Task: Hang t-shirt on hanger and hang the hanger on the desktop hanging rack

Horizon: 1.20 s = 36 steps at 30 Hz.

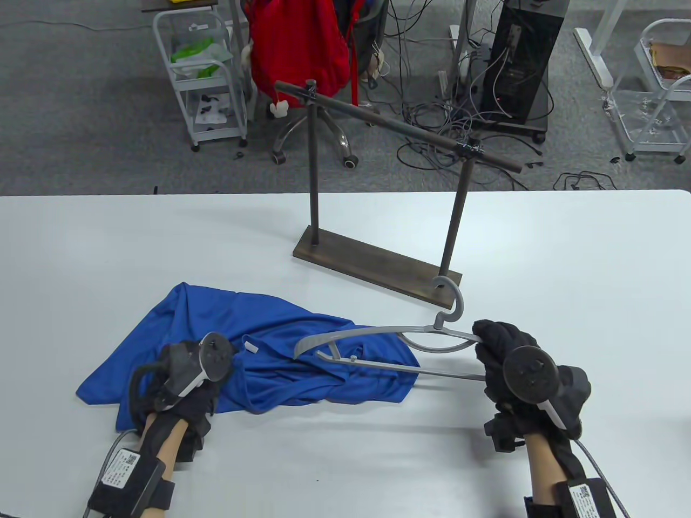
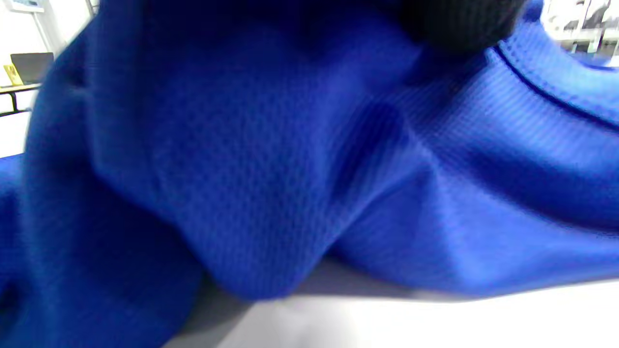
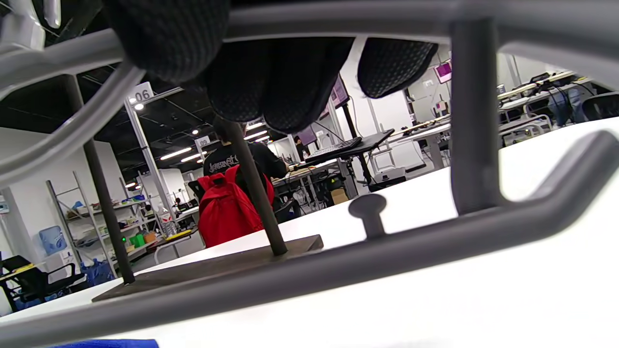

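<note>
A crumpled blue t-shirt (image 1: 227, 334) lies on the white table (image 1: 567, 259) at the front left. My left hand (image 1: 216, 372) rests on it near the collar; in the left wrist view a gloved fingertip (image 2: 459, 19) presses into bunched fabric (image 2: 271, 169) that rises off the table. My right hand (image 1: 494, 345) grips the right end of a grey hanger (image 1: 378, 330), fingers (image 3: 275, 87) curled over its upper arm. The hanger's left arm lies over the shirt, and its hook (image 1: 456, 302) points toward the rack base. The dark hanging rack (image 1: 378, 264) stands behind, its bar (image 1: 399, 129) bare.
Beyond the table's far edge are a red bag (image 1: 299, 48) on a chair, a white cart (image 1: 208, 75), floor cables and a black computer tower (image 1: 521, 65). In the right wrist view the rack base (image 3: 208, 268) sits just behind the hanger's bottom bar (image 3: 338, 270).
</note>
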### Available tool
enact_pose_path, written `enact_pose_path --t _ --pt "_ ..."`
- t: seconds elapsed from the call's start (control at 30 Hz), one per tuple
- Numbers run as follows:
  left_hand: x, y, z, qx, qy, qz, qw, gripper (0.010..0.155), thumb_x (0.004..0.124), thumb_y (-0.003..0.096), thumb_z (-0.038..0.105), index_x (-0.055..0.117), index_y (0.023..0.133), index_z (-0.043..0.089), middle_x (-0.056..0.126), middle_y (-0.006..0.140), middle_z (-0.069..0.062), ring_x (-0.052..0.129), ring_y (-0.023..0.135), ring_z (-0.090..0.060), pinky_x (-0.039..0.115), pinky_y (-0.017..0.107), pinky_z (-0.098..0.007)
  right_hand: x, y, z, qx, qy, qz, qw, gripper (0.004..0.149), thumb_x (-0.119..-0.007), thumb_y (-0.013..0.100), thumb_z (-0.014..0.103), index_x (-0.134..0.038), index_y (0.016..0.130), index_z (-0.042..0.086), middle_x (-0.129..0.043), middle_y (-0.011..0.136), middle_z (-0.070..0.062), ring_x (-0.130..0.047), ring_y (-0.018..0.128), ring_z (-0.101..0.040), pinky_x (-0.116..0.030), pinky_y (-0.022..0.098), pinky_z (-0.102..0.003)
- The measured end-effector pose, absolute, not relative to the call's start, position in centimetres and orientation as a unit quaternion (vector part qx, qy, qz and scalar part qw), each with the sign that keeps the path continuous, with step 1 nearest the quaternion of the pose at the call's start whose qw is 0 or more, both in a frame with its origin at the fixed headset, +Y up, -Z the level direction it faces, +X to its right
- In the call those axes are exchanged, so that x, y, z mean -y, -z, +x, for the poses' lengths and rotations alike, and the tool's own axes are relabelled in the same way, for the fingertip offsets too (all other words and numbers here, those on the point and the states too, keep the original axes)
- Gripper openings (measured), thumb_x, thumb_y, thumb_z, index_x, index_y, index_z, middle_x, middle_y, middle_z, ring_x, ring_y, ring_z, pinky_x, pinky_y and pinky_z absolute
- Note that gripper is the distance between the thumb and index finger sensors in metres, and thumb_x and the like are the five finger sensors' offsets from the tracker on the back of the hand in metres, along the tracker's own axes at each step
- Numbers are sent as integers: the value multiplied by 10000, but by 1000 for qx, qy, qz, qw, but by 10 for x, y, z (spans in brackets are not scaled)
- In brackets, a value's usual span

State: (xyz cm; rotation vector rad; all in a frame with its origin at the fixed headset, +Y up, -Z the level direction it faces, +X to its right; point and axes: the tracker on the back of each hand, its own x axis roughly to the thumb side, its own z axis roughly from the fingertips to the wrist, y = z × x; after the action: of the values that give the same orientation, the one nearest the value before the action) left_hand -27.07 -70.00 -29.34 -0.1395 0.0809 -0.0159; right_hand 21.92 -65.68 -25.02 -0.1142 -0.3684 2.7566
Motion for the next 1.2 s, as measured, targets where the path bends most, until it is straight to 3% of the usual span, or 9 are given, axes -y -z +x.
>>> enact_pose_path --t 0.17,0.4,0.67,1.0,1.2 --pt "674 281 -275 -15 -56 -7 998 511 685 431 580 713 940 609 765 1103 170 752 1062 -144 559 855 -566 651 245 209 145 -973 -20 178 448 -743 474 385 -674 916 404 -794 952 115 -864 900 -149 -678 776 -535" --pt "643 258 -259 41 -116 45 991 518 677 437 579 714 954 587 777 1108 142 764 1056 -172 578 836 -574 642 235 192 179 -970 -3 164 449 -742 475 390 -673 919 400 -798 947 115 -870 892 -149 -691 768 -534" --pt "628 236 -233 89 -130 86 984 519 676 442 579 726 958 561 815 1085 143 801 1031 -174 610 823 -570 638 222 166 216 -964 38 152 447 -746 478 395 -681 920 386 -814 927 100 -890 860 -157 -721 747 -525" --pt "603 200 -214 158 -227 181 944 518 679 446 580 731 961 545 843 1061 150 831 1005 -162 640 812 -555 628 195 119 299 -945 88 100 447 -747 476 404 -693 918 361 -840 893 76 -929 786 -164 -777 700 -517" --pt "599 195 -208 159 -240 172 942 530 679 454 577 722 979 527 822 1090 117 809 1023 -196 632 803 -570 623 183 109 350 -924 117 98 445 -754 472 404 -700 910 352 -842 886 70 -932 785 -168 -788 691 -523"
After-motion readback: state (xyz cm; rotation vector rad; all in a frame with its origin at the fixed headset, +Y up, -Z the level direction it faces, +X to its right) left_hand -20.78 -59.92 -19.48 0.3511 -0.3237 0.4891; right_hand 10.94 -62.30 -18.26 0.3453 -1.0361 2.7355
